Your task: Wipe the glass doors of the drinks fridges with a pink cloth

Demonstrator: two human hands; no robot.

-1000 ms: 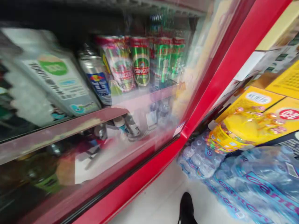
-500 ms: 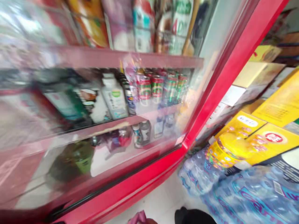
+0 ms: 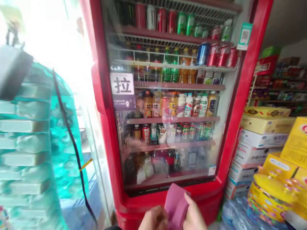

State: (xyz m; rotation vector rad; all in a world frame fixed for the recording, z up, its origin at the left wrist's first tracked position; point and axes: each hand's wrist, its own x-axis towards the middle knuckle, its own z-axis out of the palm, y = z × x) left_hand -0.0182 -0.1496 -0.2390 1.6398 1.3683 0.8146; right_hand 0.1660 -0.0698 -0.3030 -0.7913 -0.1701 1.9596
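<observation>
A pink cloth [image 3: 176, 206] is held in front of the red fridge [image 3: 211, 198], just below its glass. It is pinched by the right fingers [image 3: 189, 204], pressed to one edge, and by the curled left fingers [image 3: 153, 215], pressed to the other, so the grip is kept at the edges. The cloth's top edge lies near the fridge's lower frame. Room is narrow there: shrink-wrapped water [image 3: 236, 215] sits right of the fridge — teal-wrapped packs [image 3: 26, 127] left.
</observation>
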